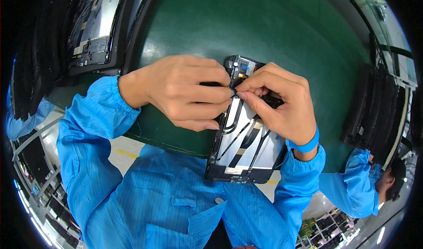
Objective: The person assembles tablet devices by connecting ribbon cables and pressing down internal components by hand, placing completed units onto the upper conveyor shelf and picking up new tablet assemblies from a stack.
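Observation:
An opened tablet (269,151) lies at a slant at the table's front edge, its silvery inner plate, dark cables and black frame exposed. At its upper left edge my left hand (187,92) is closed, fingers curled and their tips meeting the frame. My right hand (286,101) reaches over the upper right part, thumb and forefinger pinched together close to the left fingertips. Whatever is between the fingers of either hand is too small or hidden to make out. Small blue and gold parts (242,74) show at the tablet's top end. A blue wrist band (306,146) circles my right wrist.
The table has a green mat (246,24). More opened tablets (94,33) rest in black foam holders at the far left. A row of black foam holders (372,108) stands at the right edge. Beyond it, a co-worker in a blue sleeve (352,189) sits at lower right.

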Motion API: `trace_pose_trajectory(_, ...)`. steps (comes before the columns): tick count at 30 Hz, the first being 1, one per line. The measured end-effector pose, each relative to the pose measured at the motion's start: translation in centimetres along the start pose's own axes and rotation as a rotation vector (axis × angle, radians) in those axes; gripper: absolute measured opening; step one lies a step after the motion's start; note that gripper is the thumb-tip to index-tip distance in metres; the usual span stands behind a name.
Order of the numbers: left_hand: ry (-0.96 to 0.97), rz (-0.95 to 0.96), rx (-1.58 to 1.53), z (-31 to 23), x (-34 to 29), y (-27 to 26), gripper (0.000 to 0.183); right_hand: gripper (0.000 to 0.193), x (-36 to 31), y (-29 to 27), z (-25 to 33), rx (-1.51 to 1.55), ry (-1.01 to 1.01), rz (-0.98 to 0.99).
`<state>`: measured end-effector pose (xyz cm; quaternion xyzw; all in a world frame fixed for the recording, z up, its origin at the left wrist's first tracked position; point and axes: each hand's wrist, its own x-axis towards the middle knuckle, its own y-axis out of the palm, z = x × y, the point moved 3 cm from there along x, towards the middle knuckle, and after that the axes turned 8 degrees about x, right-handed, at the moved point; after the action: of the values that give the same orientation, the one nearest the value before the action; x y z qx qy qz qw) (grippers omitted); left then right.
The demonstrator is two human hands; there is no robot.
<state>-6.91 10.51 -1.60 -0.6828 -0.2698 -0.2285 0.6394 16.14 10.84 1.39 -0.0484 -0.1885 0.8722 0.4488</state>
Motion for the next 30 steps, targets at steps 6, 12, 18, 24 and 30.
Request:
trace_pose_trajectory(6, -0.025, 0.003, -0.035, 0.36, 0.31, 0.01, 0.040, 0.013, 0.03, -0.03, 0.08, -0.050, -0.012, -0.015)
trace_pose_trajectory(12, -0.022, -0.006, -0.022, 0.39, 0.25, 0.05, 0.037, 0.013, 0.13, 0.17, 0.23, -0.056, -0.008, -0.022)
trace_pose_trajectory(18, -0.003, 0.024, -0.024, 0.28, 0.12, -0.30, 0.040, 0.013, -0.07, 0.28, 0.30, -0.043, 0.014, -0.037)
trace_pose_trajectory(24, 0.049, -0.006, -0.012, 0.16, -0.02, -0.14, 0.042, 0.012, -0.10, 0.31, 0.34, -0.048, 0.024, -0.033)
trace_pose_trajectory(30, -0.014, 0.013, -0.072, 0.44, -0.01, -0.31, 0.046, 0.013, -0.08, 0.24, 0.20, -0.032, 0.013, -0.038)
